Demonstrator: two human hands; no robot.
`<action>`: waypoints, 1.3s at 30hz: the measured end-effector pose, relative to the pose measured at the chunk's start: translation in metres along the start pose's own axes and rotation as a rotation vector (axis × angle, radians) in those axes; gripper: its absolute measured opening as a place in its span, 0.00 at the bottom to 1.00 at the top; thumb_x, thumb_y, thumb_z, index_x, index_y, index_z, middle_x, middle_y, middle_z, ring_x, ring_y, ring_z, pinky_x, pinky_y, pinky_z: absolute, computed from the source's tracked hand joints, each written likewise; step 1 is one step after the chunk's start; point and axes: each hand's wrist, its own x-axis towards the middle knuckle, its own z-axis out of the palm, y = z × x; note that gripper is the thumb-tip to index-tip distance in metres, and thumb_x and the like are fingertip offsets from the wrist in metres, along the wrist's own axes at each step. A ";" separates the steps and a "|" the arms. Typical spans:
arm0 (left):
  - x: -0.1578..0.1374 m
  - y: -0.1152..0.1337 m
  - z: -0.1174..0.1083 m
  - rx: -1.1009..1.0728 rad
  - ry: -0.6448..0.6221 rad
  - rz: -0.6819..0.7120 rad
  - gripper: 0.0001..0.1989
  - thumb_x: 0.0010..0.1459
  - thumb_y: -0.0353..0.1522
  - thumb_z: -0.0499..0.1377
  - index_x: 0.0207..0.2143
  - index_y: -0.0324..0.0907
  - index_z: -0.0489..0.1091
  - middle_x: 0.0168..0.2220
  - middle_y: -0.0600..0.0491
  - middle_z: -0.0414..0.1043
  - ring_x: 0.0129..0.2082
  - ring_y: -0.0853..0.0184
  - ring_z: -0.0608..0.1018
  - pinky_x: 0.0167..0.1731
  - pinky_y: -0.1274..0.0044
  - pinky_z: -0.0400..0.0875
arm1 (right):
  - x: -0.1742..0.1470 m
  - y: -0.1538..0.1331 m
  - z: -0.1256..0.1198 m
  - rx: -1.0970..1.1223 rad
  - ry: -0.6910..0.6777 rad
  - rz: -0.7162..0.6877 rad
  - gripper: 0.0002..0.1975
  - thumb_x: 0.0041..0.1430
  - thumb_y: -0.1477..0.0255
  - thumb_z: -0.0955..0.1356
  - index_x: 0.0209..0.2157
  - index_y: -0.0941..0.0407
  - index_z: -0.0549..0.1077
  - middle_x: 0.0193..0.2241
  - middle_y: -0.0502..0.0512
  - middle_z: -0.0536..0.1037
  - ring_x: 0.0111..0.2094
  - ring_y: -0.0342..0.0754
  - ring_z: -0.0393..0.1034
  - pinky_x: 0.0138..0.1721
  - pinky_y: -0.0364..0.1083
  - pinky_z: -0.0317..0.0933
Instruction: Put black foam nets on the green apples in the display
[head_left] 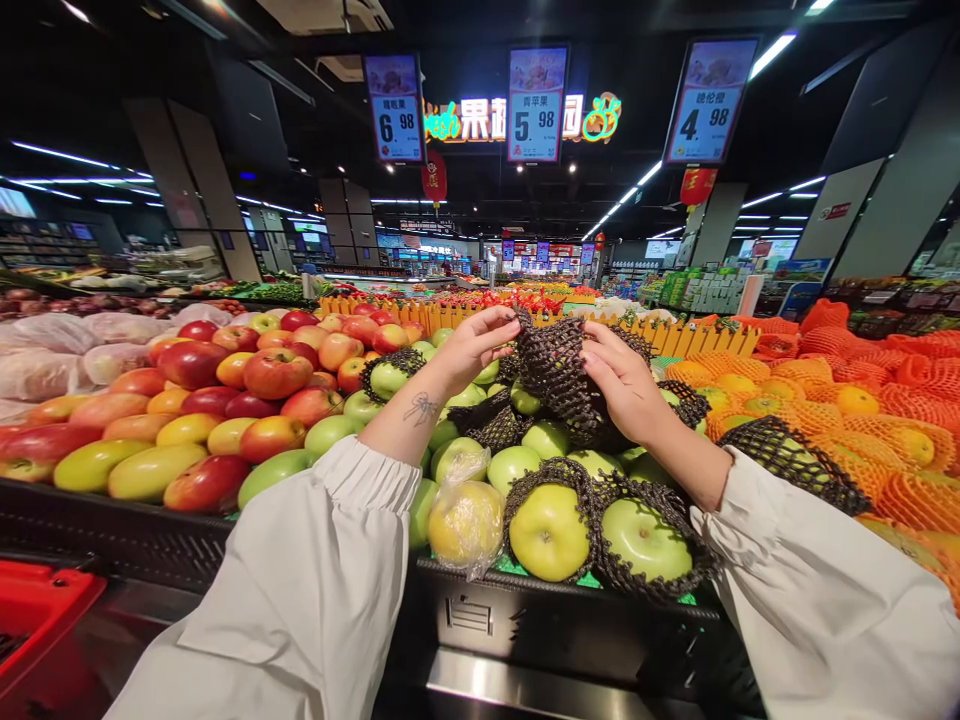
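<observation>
Both of my hands are raised over the green apples and grip a black foam fruit net [559, 370]. My left hand [484, 345] pinches the net's upper left edge between thumb and fingers. My right hand [619, 375] is closed on its right side, thumb toward me. Whether a fruit sits inside the net I cannot tell. Below lie loose green apples [511, 467]. In front are two green apples in black nets, one netted apple [550, 532] beside another netted apple [646, 540]. A yellowish fruit in clear plastic [466, 522] lies left of them.
Red and yellow apples [277, 373] are heaped at left, and oranges in orange nets [855, 400] at right. The black display edge [517, 610] runs in front of me. A red basket [45, 610] stands at lower left. A yellow picket divider [675, 338] stands behind the fruit.
</observation>
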 end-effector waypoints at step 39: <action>0.016 -0.022 -0.041 1.278 0.428 -0.161 0.38 0.58 0.44 0.63 0.64 0.38 0.54 0.59 0.30 0.65 0.56 0.43 0.73 0.54 0.60 0.67 | 0.000 0.006 -0.002 -0.025 0.204 0.185 0.13 0.48 0.75 0.68 0.37 0.55 0.77 0.31 0.54 0.79 0.34 0.53 0.74 0.41 0.53 0.66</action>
